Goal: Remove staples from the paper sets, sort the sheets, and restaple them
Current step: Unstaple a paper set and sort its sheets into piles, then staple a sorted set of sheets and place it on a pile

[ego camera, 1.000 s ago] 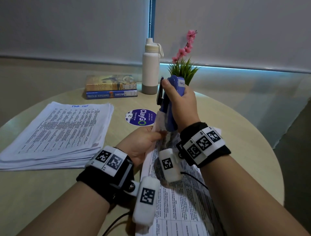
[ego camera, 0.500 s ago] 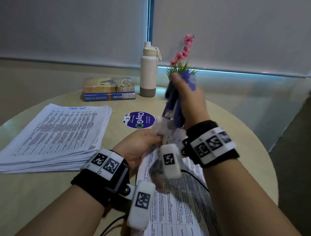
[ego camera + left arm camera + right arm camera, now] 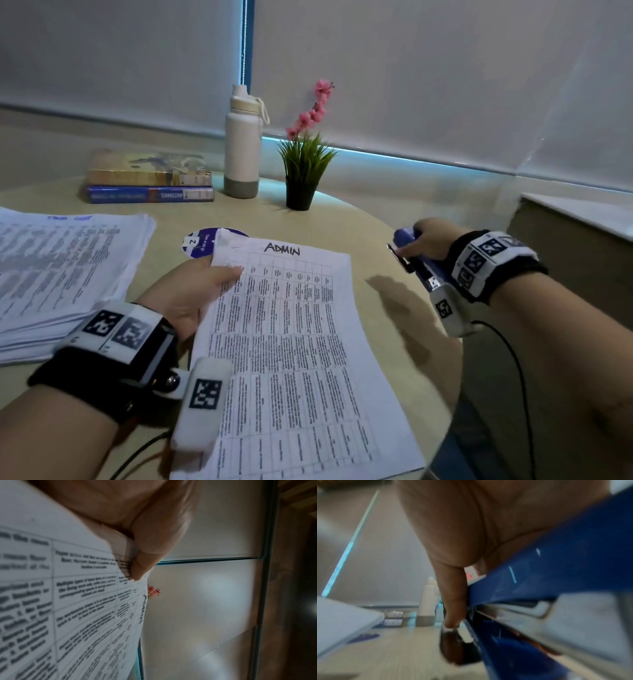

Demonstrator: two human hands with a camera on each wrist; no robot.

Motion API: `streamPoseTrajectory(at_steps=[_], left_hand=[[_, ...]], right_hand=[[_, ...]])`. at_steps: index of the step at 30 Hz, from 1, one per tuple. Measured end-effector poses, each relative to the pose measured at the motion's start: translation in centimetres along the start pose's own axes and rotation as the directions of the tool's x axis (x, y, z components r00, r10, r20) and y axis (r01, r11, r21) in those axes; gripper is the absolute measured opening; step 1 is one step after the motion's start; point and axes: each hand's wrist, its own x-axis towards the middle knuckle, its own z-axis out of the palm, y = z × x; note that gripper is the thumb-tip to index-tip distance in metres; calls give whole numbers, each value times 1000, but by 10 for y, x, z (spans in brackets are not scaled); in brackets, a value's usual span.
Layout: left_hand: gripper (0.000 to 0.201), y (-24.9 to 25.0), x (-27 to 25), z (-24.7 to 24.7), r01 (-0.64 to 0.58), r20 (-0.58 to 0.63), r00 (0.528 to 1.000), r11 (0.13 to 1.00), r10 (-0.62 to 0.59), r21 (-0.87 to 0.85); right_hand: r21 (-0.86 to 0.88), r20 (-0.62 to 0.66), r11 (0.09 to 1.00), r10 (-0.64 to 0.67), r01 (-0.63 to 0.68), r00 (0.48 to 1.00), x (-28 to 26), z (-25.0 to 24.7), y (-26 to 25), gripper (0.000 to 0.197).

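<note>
A printed paper set (image 3: 294, 349) headed "ADMIN" lies in front of me, its upper left part lifted. My left hand (image 3: 202, 291) pinches that set near its top left corner; the left wrist view shows the thumb (image 3: 150, 555) pressed on the sheets (image 3: 72, 601). My right hand (image 3: 424, 243) grips a blue stapler (image 3: 416, 262) low over the table at the right, well clear of the set. The right wrist view shows the blue stapler (image 3: 547, 581) close up and blurred. A thick stack of printed sheets (image 3: 65, 270) lies at the left.
Two stacked books (image 3: 147, 181), a white bottle (image 3: 241, 144) and a small potted plant with pink flowers (image 3: 305, 164) stand at the back of the round wooden table (image 3: 376, 240). A purple round sticker (image 3: 202, 241) lies beside the set's top corner. The table's edge curves off at the right.
My right hand has carried the stapler from the set's top corner down and out to the right. The set has dropped towards the table, still pinched by my left hand.
</note>
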Motion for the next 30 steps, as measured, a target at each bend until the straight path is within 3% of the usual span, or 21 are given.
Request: streamPoseTrajectory(at_steps=[5,10,14,16,17,19,21,22,23,25,26,29,30], left_hand=[[21,0,2,-1,15,-5,1000,1000,-15,-9],[20,-2,6,-3,1,-5,1000,1000,-1,-11],[21,-3,8,-4,-16,-14,1000,1000,16,-25],[22,-3,6,-4,-27,2,1000,999,27,-30],[22,-2,6,-3,-34,13,999,999,34,-36],[22,0,4,-4,-52,38,998,997,54,-54],[24,2,2,-4,-70,66,995,994,75,-81],[25,4,1,-4,-78,84,993,993,86,-93],[26,5,-1,-4,-88,102,990,991,98,-106],[28,8,-5,-4,-106,136,983,985,125,-139],[29,9,-7,-4,-114,151,979,982,137,-153],[30,12,-17,1,-146,175,969,974,176,-171],[30,13,-21,3,-160,174,966,973,189,-166]], right_hand=[[-196,164,980,67,-34,984,21,36,9,38],[-252,201,967,95,-42,975,30,51,3,43],[-201,213,979,78,-34,974,23,48,1,41],[-71,116,997,51,-43,992,12,37,-1,51],[73,36,996,40,-43,999,3,30,-2,54],[463,-60,886,21,9,998,-23,17,-6,49],[796,-27,604,-12,29,1000,-58,13,-12,43],[879,22,477,-53,6,998,-78,15,-15,49],[915,60,404,-105,-12,993,-96,20,-16,64],[923,120,384,-235,-21,965,-123,33,-17,93],[922,146,386,-303,-19,942,-133,41,-16,94],[956,187,284,-411,-70,892,-155,61,-19,60],[962,192,257,-413,-89,890,-159,65,-19,58]])
